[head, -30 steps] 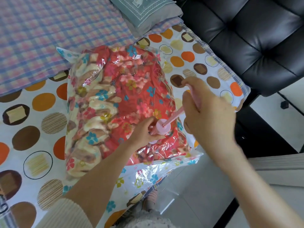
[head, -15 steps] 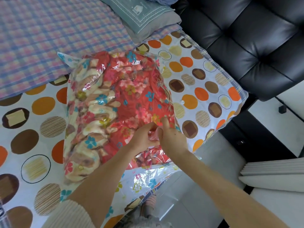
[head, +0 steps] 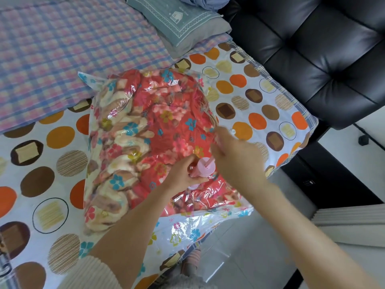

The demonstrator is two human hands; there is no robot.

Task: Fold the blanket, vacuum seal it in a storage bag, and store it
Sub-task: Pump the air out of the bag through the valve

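Observation:
A clear storage bag [head: 187,226] lies on the spotted bed sheet [head: 41,163], and the red floral blanket [head: 145,132] is folded inside it. A pink hand pump [head: 205,167] stands on the bag's valve near the front right of the bag. My left hand [head: 185,176] grips the pump's base against the bag. My right hand [head: 235,161] holds the pump's pink handle, raised above the body; this hand is blurred. The valve itself is hidden under the pump.
A checked cover [head: 62,49] lies at the back left and a grey-green pillow [head: 179,19] at the back. A black padded chair [head: 312,49] stands to the right of the bed. White floor [head: 239,257] shows below the bed's edge.
Half a second ago both hands were together at the valve with the handle down. Now my right hand has lifted up and to the right, with the pump rod drawn out.

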